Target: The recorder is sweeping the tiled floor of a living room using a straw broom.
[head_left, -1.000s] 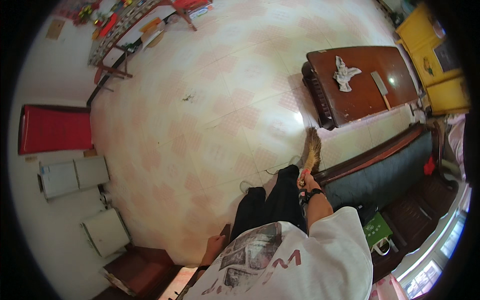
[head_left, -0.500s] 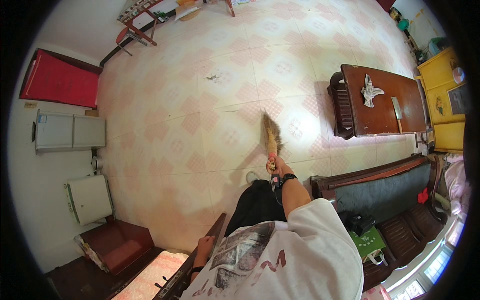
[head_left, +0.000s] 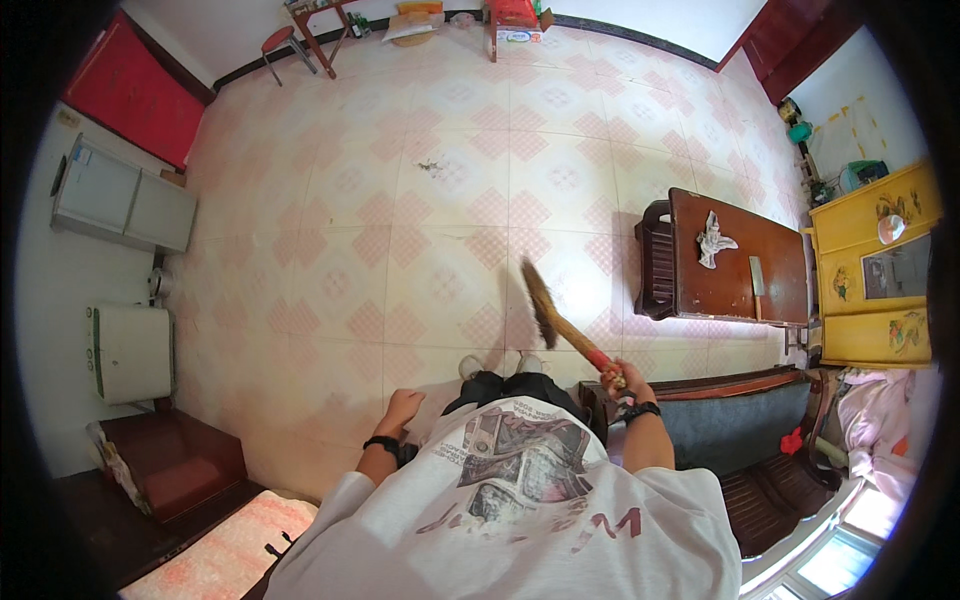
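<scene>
My right hand (head_left: pixel 622 380) is closed around the short handle of a straw hand broom (head_left: pixel 570 333), just below its red band. The broom slants up and to the left, its dark bristles over the tiles in front of my shoes. Whether the bristles touch the floor I cannot tell. My left hand (head_left: pixel 403 408) hangs beside my body on the left, fingers curled in, with nothing showing in it. Farther off on the floor is a small patch of debris (head_left: pixel 428 165), apart from the broom.
To the right stands a brown wooden table (head_left: pixel 745 270) with a white cloth (head_left: pixel 714 240) and a cleaver (head_left: pixel 756 288) on it. A dark wooden bench (head_left: pixel 715 420) is close by my right arm. A yellow cabinet (head_left: pixel 870 325), white appliance (head_left: pixel 132 350) and grey cabinet (head_left: pixel 120 200) line the sides.
My right hand has moved right, and the broom has swung from pointing nearly straight ahead to slanting left. My left hand has come forward, away from the wooden edge. The view has shifted.
</scene>
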### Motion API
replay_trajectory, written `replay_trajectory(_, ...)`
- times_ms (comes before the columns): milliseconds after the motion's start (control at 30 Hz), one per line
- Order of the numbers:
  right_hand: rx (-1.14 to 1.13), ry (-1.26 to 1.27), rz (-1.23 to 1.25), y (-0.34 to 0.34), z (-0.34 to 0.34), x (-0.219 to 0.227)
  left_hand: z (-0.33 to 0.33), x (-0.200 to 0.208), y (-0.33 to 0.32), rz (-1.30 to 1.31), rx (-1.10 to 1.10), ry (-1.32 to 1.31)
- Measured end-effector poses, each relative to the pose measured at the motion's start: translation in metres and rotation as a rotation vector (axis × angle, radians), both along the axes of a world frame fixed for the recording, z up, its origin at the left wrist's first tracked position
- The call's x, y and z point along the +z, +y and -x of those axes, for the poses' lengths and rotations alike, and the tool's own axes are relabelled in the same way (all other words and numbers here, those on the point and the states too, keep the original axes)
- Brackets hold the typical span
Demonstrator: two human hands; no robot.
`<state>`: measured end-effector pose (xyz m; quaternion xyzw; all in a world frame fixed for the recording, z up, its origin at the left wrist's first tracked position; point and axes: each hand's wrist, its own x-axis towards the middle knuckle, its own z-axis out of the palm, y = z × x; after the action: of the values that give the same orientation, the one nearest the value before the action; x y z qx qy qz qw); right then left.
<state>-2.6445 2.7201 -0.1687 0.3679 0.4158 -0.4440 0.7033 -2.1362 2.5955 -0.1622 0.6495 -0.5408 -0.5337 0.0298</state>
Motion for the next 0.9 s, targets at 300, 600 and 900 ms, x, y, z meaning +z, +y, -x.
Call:
replay_trajectory(300, -0.187, 0.188, -0.178, -0.016, 0.036, -0.033, 0.020, 0.000, -0.004, -0.007, -0.018, -0.013)
replay_trajectory(600, -0.587, 0.046, 0.114, -0.134, 0.048, -0.164, 0.011, 0.066, 0.085, -0.225, 0.268, -0.340)
replay_trajectory(900, 0.109, -0.174, 0.189, -0.307, -0.058, -0.105, 0.140, 0.063, 0.206, 0.015, 0.357, -0.314)
